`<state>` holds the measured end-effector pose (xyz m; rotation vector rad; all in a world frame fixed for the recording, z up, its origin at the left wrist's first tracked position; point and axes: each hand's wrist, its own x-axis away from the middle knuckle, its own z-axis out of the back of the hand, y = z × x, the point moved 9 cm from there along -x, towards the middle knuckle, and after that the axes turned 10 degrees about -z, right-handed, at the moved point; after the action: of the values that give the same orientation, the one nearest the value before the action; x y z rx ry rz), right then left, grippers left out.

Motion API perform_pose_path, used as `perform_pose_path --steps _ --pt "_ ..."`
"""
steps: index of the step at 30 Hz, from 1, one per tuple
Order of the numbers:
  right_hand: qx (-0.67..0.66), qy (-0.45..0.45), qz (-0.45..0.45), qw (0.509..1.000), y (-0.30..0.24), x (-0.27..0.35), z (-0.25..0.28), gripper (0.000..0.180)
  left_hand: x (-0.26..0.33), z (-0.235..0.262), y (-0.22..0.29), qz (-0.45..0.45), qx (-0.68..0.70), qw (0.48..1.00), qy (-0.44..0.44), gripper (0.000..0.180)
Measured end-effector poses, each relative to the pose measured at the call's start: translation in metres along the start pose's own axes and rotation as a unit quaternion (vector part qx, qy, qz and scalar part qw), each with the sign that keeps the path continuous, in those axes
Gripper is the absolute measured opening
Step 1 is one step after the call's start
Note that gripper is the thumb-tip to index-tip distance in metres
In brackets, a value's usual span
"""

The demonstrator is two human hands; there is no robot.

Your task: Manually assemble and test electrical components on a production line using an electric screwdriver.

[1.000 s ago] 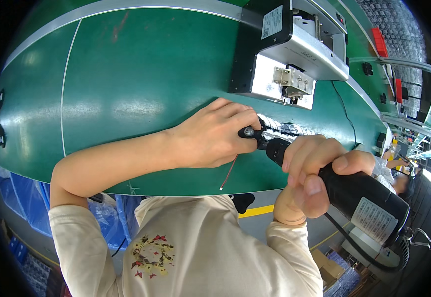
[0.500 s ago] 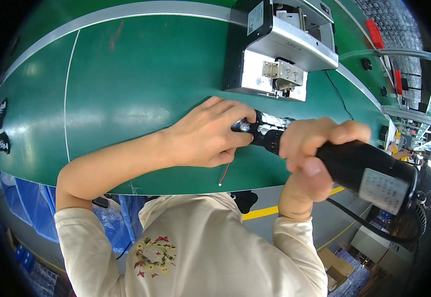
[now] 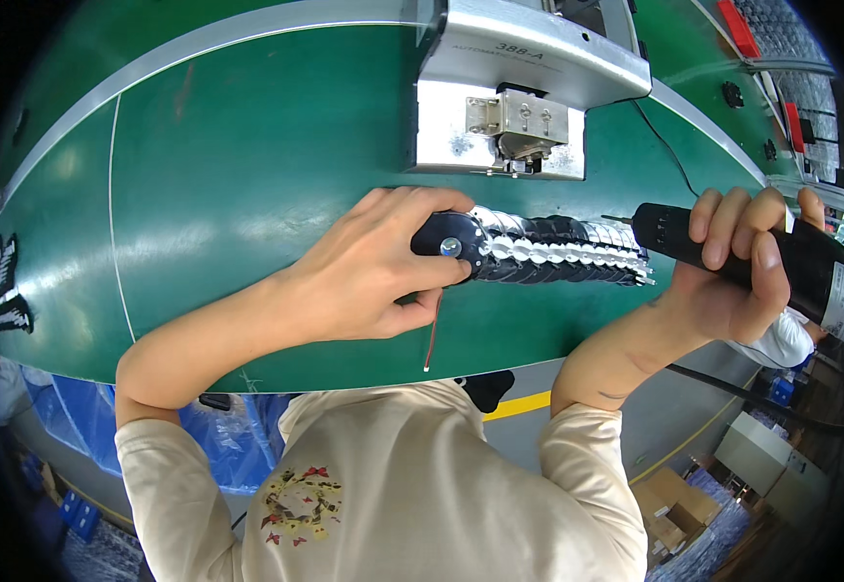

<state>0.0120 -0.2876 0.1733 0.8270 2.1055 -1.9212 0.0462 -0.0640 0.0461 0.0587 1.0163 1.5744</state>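
Left fisheye of a head-worn pair: we look steeply down from close above the green worktable (image 3: 247,155), left hand (image 3: 383,262) near centre, right hand (image 3: 747,247) toward three o'clock, shirt (image 3: 412,485) filling six o'clock; straight edges bow rimward.

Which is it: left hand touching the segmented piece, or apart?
Touching: the head view shows the left hand gripping the segmented piece by its black end.

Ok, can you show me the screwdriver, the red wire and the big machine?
Screwdriver (image 3: 666,231), head view: on its black front end.
Red wire (image 3: 432,336), head view: about halfway along.
Machine (image 3: 550,68), head view: on its silver cover.
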Motion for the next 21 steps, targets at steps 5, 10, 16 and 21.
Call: perform_pose_path --steps 5,10,16,21 --pt "0.003 0.015 -0.008 1.0 0.006 0.004 0.003 0.054 -0.004 0.0 -0.001 -0.002 0.009 1.0 0.0 0.031" --pt "0.021 0.023 0.005 0.999 0.007 0.007 -0.001 0.043 -0.005 0.0 -0.002 0.01 0.007 1.0 -0.006 0.032" --pt "0.051 0.038 -0.002 0.998 0.004 0.007 0.003 0.048 -0.006 0.0 0.001 0.001 0.004 1.0 0.008 0.036" --pt "0.085 0.062 -0.004 0.994 0.002 0.009 0.006 0.051 -0.013 0.023 0.022 -0.02 0.055 0.998 0.031 0.035"
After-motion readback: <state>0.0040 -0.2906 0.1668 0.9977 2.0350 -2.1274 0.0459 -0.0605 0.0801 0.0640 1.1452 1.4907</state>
